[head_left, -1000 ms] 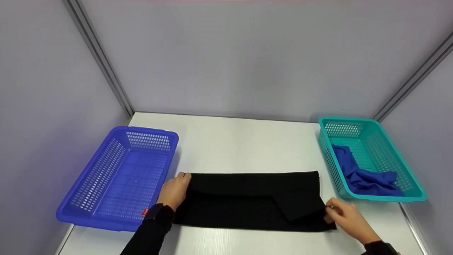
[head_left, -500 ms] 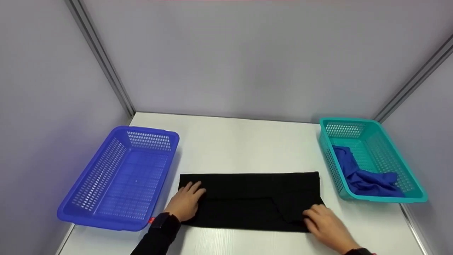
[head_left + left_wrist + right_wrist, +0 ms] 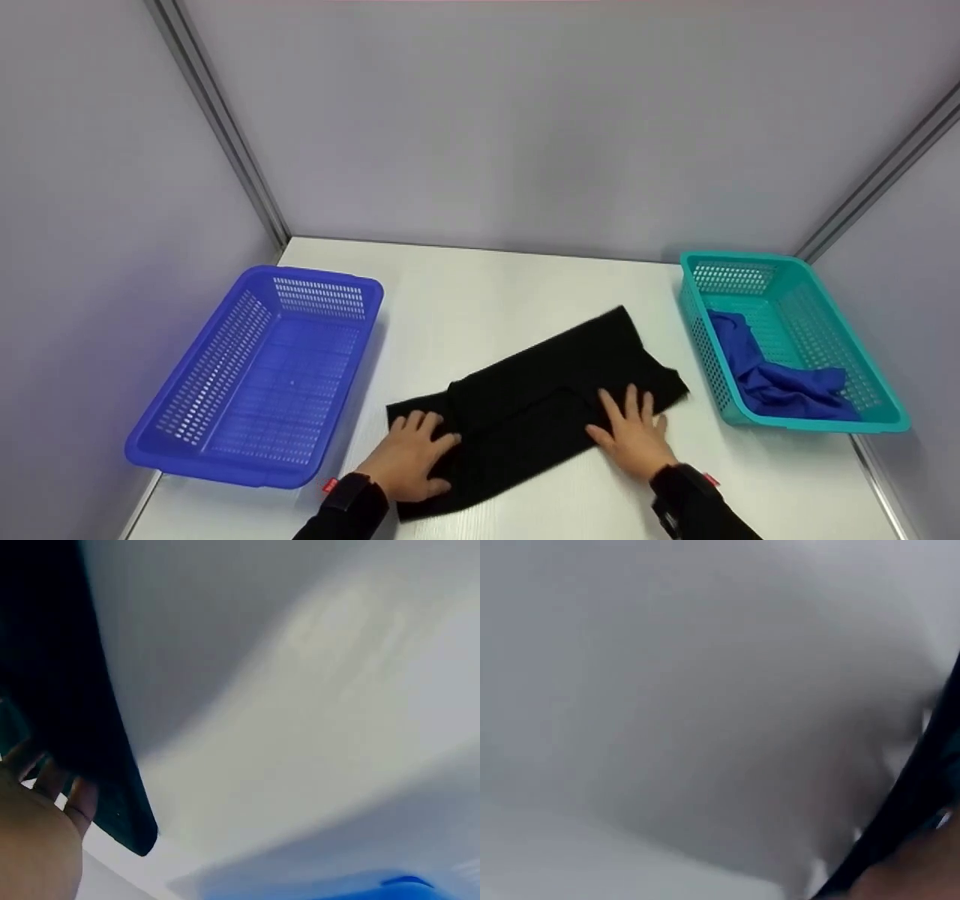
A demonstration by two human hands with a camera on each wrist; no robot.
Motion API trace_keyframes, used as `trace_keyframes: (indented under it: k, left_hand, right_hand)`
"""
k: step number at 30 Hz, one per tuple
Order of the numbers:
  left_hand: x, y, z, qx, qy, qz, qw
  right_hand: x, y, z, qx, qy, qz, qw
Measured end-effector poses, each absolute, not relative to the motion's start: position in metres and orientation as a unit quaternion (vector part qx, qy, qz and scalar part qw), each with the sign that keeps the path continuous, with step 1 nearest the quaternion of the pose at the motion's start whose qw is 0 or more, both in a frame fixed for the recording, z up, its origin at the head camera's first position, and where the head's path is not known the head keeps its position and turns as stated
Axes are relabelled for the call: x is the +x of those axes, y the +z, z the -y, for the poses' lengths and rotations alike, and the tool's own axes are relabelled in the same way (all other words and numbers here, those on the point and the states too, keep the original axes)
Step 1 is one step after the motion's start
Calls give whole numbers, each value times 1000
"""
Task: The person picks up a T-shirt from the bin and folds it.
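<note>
A folded black cloth [image 3: 540, 390] lies slantwise on the white table, its right end farther back than its left. Which garment it is, if any, cannot be told. My left hand [image 3: 409, 459] rests on the cloth's left end with fingers spread; the left wrist view has this hand [image 3: 37, 840] beside the dark cloth edge [image 3: 67, 660]. On the front edge near the right end, my right hand [image 3: 634, 436] touches the cloth with spread fingers. The right wrist view is blurred, with only a strip of cloth [image 3: 900, 810] and part of the hand [image 3: 915, 870] showing.
To the left stands a blue plastic basket [image 3: 289, 480] with nothing visible inside. A teal basket [image 3: 825, 425] at the right holds a crumpled blue cloth [image 3: 780, 386]. Grey panels [image 3: 525, 127] enclose the back and sides of the white table [image 3: 465, 307].
The cloth has turned from lying straight to slanting, its right end swinging backward. My right hand has let go of its corner and moved left. My left hand has loosened and shifted forward and right.
</note>
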State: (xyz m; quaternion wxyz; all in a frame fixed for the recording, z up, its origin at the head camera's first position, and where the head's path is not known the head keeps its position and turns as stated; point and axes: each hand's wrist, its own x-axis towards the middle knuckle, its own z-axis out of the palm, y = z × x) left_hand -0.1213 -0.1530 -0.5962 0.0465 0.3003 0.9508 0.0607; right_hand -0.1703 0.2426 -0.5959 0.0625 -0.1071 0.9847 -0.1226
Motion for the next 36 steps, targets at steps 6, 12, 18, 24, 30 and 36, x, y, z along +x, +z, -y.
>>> trace_keyframes:
  k: [6, 12, 18, 24, 30, 36]
  left_hand:
    - [-115, -601, 122, 393, 3, -919, 0]
    - [-108, -596, 86, 428, -36, -903, -16]
    - [-106, -606, 59, 472, -10, -881, -29]
    - [-116, -614, 36, 399, -21, -915, 58]
    - [-142, -613, 13, 292, -35, -954, 47]
    - [-157, -620, 3, 166, -17, -986, -20]
  right_hand:
    - [-189, -598, -215, -222, -134, -961, 99]
    - [-201, -591, -201, -297, -43, -953, 39]
    - [-213, -586, -200, -130, 12, -988, -82]
    - [-212, -575, -189, -117, -68, -986, -93]
    - [-196, -568, -172, -158, -129, -976, -78]
    - [-180, -574, -165, -208, -138, -960, -127]
